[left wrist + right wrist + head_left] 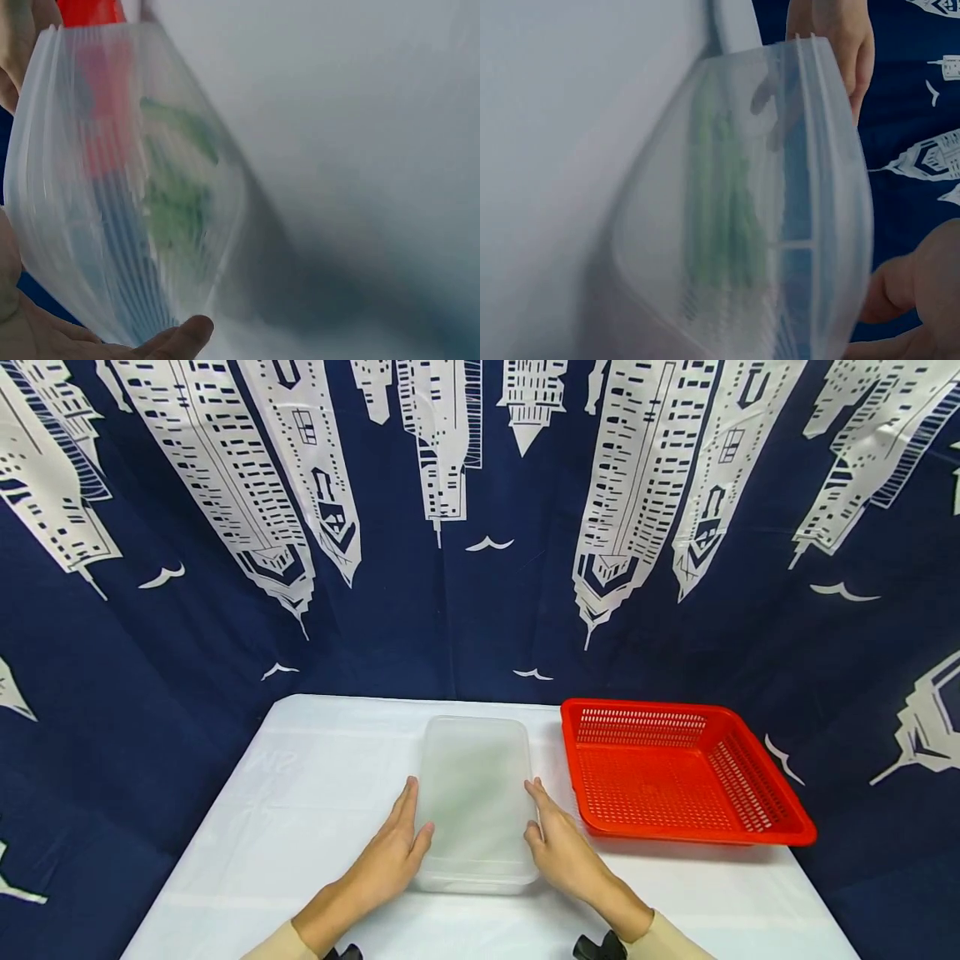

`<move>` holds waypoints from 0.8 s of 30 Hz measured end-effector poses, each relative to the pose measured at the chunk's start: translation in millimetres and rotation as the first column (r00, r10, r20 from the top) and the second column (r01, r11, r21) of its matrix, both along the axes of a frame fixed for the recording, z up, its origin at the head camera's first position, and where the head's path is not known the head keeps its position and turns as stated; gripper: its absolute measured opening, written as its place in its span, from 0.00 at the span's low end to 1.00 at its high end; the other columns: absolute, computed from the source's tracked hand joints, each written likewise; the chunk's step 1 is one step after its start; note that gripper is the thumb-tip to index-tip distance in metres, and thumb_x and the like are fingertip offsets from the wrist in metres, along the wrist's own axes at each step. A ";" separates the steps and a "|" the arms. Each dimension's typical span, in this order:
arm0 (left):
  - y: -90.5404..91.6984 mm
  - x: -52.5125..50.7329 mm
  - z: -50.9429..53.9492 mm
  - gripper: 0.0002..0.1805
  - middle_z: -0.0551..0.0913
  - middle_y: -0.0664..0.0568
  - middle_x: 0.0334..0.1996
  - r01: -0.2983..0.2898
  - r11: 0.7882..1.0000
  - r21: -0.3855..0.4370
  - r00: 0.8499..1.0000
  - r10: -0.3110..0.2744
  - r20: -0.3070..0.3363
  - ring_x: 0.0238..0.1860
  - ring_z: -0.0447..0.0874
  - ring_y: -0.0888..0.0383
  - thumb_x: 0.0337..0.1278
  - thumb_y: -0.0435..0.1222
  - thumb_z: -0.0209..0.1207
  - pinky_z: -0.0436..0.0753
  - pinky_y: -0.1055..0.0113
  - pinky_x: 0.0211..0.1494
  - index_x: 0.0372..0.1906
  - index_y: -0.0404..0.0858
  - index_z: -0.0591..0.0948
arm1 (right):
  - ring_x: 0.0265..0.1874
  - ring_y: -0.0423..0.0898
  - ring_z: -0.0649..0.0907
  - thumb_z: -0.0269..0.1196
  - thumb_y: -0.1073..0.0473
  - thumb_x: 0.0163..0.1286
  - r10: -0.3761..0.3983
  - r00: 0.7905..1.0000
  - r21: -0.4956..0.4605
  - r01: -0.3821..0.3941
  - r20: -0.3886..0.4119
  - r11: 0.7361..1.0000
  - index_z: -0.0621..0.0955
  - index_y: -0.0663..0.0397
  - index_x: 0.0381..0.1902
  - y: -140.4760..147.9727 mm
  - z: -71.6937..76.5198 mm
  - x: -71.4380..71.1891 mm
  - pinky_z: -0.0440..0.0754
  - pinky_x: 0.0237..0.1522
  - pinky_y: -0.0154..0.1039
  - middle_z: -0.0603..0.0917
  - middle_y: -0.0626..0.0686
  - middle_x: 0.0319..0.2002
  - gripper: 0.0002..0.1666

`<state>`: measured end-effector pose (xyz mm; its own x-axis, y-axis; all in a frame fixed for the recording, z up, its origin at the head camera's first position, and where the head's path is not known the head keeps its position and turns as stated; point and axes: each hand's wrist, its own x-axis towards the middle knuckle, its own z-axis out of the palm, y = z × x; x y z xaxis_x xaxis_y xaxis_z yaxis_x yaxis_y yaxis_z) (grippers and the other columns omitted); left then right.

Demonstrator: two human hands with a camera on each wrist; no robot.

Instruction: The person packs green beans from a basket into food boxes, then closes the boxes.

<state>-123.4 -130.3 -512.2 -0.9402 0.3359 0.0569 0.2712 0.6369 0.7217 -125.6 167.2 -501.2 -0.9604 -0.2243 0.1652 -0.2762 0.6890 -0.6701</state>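
A translucent plastic food container (pixel 477 802) with its lid on is at the middle of the white table. Blurred green contents (pixel 180 202) show through its wall in both wrist views; their kind cannot be made out. Along the container's left side lies my left hand (pixel 390 850), fingers straight, thumb by the lid's edge. My right hand (pixel 566 852) rests against the opposite side in the same way, fingers extended. Between them the two hands flank the container near its front half. Whether its base is fully on the table cannot be told.
A red perforated plastic basket (pixel 652 777) stands at the right, its rim reaching past the table's right edge. The white tablecloth (pixel 300 793) covers the table. Behind and around hangs a navy cloth (pixel 450 627) printed with white buildings and birds.
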 end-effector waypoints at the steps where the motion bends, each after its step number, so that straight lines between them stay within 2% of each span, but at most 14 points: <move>1: 0.6 -2.8 1.0 0.46 0.42 0.27 0.96 -0.014 1.000 -0.026 1.000 0.013 -0.020 0.95 0.50 0.25 0.96 0.40 0.53 0.59 0.28 0.92 0.95 0.24 0.43 | 0.87 0.73 0.73 0.61 0.71 0.84 -0.005 1.000 0.012 0.005 -0.005 1.000 0.71 0.75 0.86 0.6 2.7 -2.1 0.70 0.87 0.69 0.66 0.78 0.88 0.36; 4: 3.7 -18.0 6.7 0.48 0.46 0.30 0.97 -0.054 0.994 -0.093 0.995 0.046 -0.085 0.91 0.62 0.24 0.92 0.42 0.59 0.74 0.23 0.84 0.96 0.29 0.48 | 0.88 0.74 0.72 0.64 0.66 0.85 -0.022 1.000 0.054 0.022 -0.007 0.998 0.71 0.74 0.86 0.6 11.4 -12.7 0.69 0.88 0.72 0.66 0.78 0.88 0.37; 7: 8.0 -41.5 13.1 0.49 0.48 0.34 0.98 -0.070 0.982 -0.175 0.989 0.045 -0.142 0.89 0.68 0.25 0.90 0.48 0.60 0.84 0.22 0.73 0.97 0.34 0.50 | 0.89 0.76 0.69 0.64 0.62 0.86 -0.029 0.999 0.076 0.031 -0.025 0.997 0.69 0.75 0.87 -2.5 18.3 -31.9 0.67 0.89 0.74 0.64 0.79 0.89 0.40; 9: 11.2 -59.2 16.8 0.49 0.46 0.35 0.98 -0.061 0.970 -0.234 0.987 0.023 -0.160 0.91 0.65 0.26 0.91 0.51 0.59 0.86 0.25 0.73 0.98 0.36 0.50 | 0.89 0.76 0.68 0.64 0.59 0.87 -0.023 0.999 0.082 0.026 -0.038 0.996 0.67 0.76 0.87 -5.9 21.4 -48.1 0.66 0.89 0.73 0.62 0.79 0.90 0.41; 10: 12.7 -68.4 18.4 0.49 0.44 0.36 0.98 -0.050 0.963 -0.266 0.986 0.006 -0.167 0.92 0.63 0.28 0.91 0.53 0.58 0.86 0.27 0.74 0.98 0.36 0.49 | 0.90 0.75 0.68 0.62 0.57 0.88 -0.010 0.998 0.087 0.016 -0.069 0.996 0.67 0.77 0.87 -5.9 16.0 -60.4 0.66 0.91 0.70 0.63 0.80 0.89 0.41; 11: 14.1 -76.9 19.8 0.50 0.43 0.36 0.98 -0.041 0.955 -0.294 0.985 -0.011 -0.171 0.93 0.61 0.28 0.92 0.54 0.57 0.86 0.27 0.74 0.98 0.36 0.50 | 0.90 0.75 0.68 0.62 0.56 0.88 0.000 0.997 0.090 0.006 -0.073 0.996 0.66 0.78 0.87 -7.6 16.6 -69.5 0.66 0.91 0.70 0.63 0.81 0.89 0.42; 15: 19.4 -103.9 23.4 0.49 0.45 0.35 0.98 -0.002 0.920 -0.392 0.982 -0.072 -0.175 0.95 0.55 0.28 0.92 0.56 0.54 0.85 0.28 0.77 0.97 0.34 0.51 | 0.91 0.76 0.65 0.62 0.51 0.90 0.051 0.998 0.115 -0.046 -0.036 0.992 0.64 0.78 0.88 -11.7 16.2 -102.3 0.63 0.93 0.68 0.62 0.80 0.90 0.45; 17: 21.1 -111.5 24.8 0.48 0.48 0.35 0.98 0.005 0.908 -0.420 0.981 -0.085 -0.173 0.95 0.55 0.29 0.93 0.55 0.54 0.84 0.28 0.78 0.97 0.33 0.53 | 0.90 0.78 0.65 0.61 0.49 0.91 0.059 0.998 0.141 -0.054 -0.034 0.989 0.65 0.78 0.88 -11.6 10.1 -117.8 0.63 0.92 0.70 0.63 0.79 0.89 0.45; 19: 21.7 -115.9 24.7 0.47 0.51 0.36 0.97 0.001 0.898 -0.440 0.981 -0.087 -0.176 0.95 0.56 0.31 0.93 0.55 0.52 0.85 0.30 0.79 0.96 0.32 0.54 | 0.90 0.79 0.65 0.60 0.48 0.92 0.063 0.998 0.159 -0.058 -0.023 0.986 0.65 0.77 0.88 -10.9 8.2 -126.3 0.63 0.92 0.69 0.64 0.79 0.89 0.45; 22: 20.5 -119.1 22.6 0.46 0.52 0.37 0.97 -0.010 0.888 -0.461 0.980 -0.084 -0.182 0.96 0.58 0.34 0.94 0.55 0.49 0.86 0.34 0.78 0.96 0.32 0.54 | 0.90 0.77 0.65 0.60 0.49 0.92 0.055 0.998 0.185 -0.052 -0.012 0.981 0.64 0.78 0.89 -9.9 6.7 -132.3 0.62 0.93 0.67 0.63 0.77 0.90 0.45; 24: 19.2 -120.5 20.9 0.46 0.52 0.38 0.97 -0.016 0.886 -0.464 0.978 -0.082 -0.191 0.95 0.59 0.36 0.95 0.55 0.48 0.88 0.35 0.76 0.96 0.31 0.53 | 0.92 0.75 0.62 0.62 0.53 0.91 0.051 0.998 0.188 -0.057 0.038 0.981 0.61 0.78 0.90 -11.6 17.3 -127.5 0.59 0.94 0.68 0.59 0.75 0.92 0.46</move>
